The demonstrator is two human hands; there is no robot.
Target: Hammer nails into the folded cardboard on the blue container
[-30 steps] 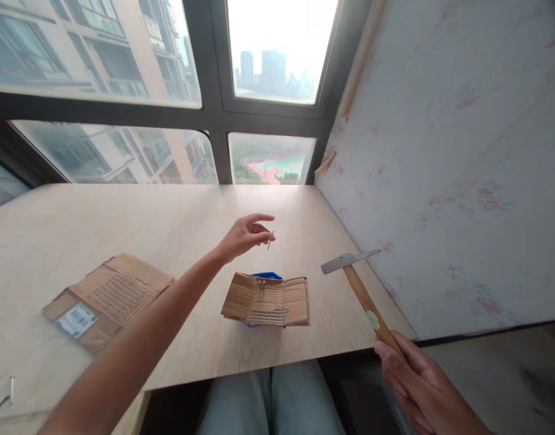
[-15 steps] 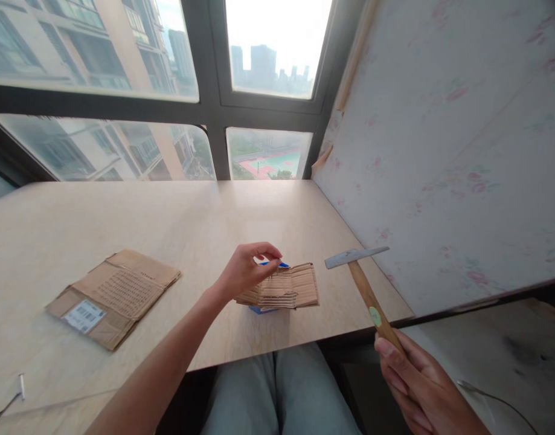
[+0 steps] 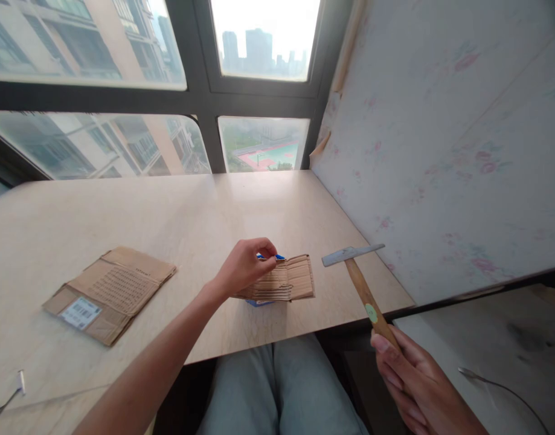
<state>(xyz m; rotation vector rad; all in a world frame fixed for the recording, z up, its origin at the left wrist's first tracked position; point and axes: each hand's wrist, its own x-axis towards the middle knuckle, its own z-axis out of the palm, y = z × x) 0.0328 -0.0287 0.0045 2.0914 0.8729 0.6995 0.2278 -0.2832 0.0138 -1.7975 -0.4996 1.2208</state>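
My left hand (image 3: 245,266): fingers pinched together atop cardboard (image 3: 293,281) | my right hand (image 3: 410,377): fingers clamped on hammer (image 3: 359,287), right of cardboard.

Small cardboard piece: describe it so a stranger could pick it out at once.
On the table, near its front edge, the left hand touches the small cardboard piece. Unlike the flat labelled cardboard further left, it is ridged, over something blue.
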